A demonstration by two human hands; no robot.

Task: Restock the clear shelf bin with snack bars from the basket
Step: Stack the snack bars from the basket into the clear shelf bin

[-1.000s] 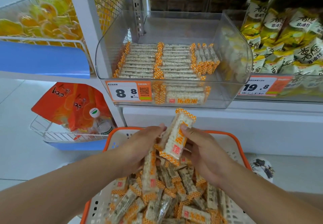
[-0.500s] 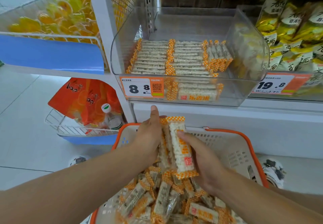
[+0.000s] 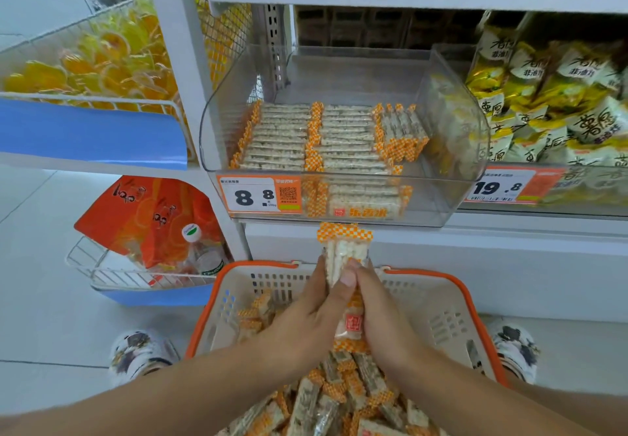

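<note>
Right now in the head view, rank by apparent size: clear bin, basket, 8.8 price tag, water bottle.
1-2. Basket and clear bin: look alike; the basket is nearer and cropped, so unranked.
3. 8.8 price tag.
4. Water bottle, partly hidden.

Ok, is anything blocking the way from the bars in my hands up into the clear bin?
Only the bin's clear front wall: the held bars sit just below it and must go over its rim. The top is open.

Basket [image 3: 452, 306] on floor before shelf; bars [image 3: 339, 398] inside. Shelf bin [image 3: 452, 119] above, bars in rows [image 3: 306, 136]; bagged snacks [image 3: 550, 95] to its right.
</note>
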